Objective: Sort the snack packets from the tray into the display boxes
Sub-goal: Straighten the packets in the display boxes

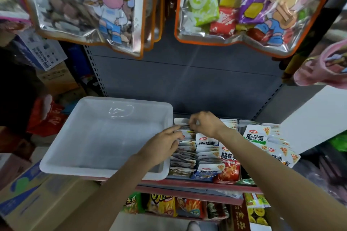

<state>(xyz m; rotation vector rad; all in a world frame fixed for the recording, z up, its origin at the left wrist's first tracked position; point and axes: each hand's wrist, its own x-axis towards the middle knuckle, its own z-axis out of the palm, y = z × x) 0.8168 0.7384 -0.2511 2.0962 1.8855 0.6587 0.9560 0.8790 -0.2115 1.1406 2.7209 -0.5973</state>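
Our left hand (161,146) lay flat on the packet row (183,154); our right hand (204,124) pinched a packet's top edge. We judged the upright packets could topple if pushed carelessly

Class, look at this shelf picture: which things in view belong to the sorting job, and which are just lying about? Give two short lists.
Belonging to the job:
white tray
snack packets standing in rows in the display boxes
left hand on the packets
right hand pinching a packet

Just lying about:
hanging clear bags of sweets
crisp bags on the lower shelf
cardboard box
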